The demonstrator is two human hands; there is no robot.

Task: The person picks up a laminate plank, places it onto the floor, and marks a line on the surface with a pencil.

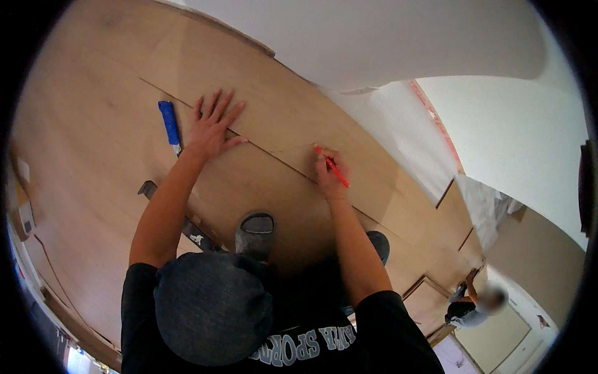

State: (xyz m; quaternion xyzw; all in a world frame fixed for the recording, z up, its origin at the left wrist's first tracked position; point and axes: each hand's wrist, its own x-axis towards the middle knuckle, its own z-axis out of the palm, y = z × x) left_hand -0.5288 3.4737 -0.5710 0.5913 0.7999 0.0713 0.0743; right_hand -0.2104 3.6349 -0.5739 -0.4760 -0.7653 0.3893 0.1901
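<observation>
My left hand (215, 128) lies flat on a wood-look floor plank (280, 118), fingers spread across a seam and holding nothing. In my right hand (329, 173) is a slim red pencil (336, 169), its upper left end down at the plank. A faint line runs on the plank left of that end. Beside my left wrist lies a tool with a blue handle (169, 122); my forearm hides part of it. A dark hooked metal piece (147, 188) shows left of that forearm, and a dark metal bar (198, 237) right of it.
White sheeting (405, 128) borders the planks at the upper right, below a pale wall (398, 37). My shoe (255, 230) stands on the planks. Another person (473, 305) crouches at the lower right, near a loose plank (423, 287).
</observation>
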